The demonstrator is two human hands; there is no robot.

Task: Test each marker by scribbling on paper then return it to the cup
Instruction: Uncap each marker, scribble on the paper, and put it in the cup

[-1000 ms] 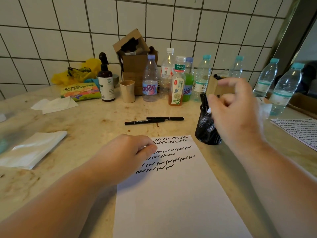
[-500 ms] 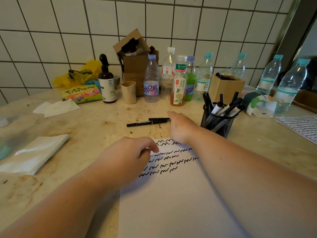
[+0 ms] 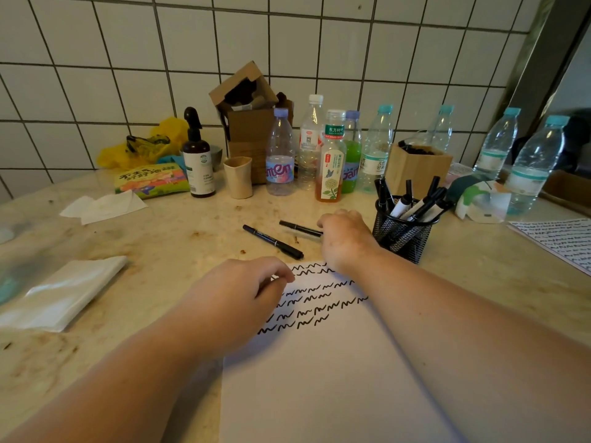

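A white sheet of paper (image 3: 319,378) lies in front of me with several rows of black scribbles near its top. My left hand (image 3: 236,302) rests curled on the sheet's upper left corner, holding nothing. Two black markers lie on the counter beyond the sheet. My right hand (image 3: 343,238) is closed over the right end of the farther marker (image 3: 299,227). The nearer marker (image 3: 271,241) lies free, slanting down to the right. A black mesh cup (image 3: 403,233) with several markers stands just right of my right hand.
Bottles (image 3: 332,161), a spray bottle (image 3: 196,155), a beige cup (image 3: 238,177), cardboard boxes (image 3: 249,123) and a wooden box (image 3: 415,167) line the tiled wall. A folded white cloth (image 3: 64,292) lies left. Another scribbled sheet (image 3: 559,241) lies at the right edge.
My right hand came down from above the mesh cup to the counter and closed on the farther marker. The nearer marker has swung to a slant. My left hand stayed on the paper.
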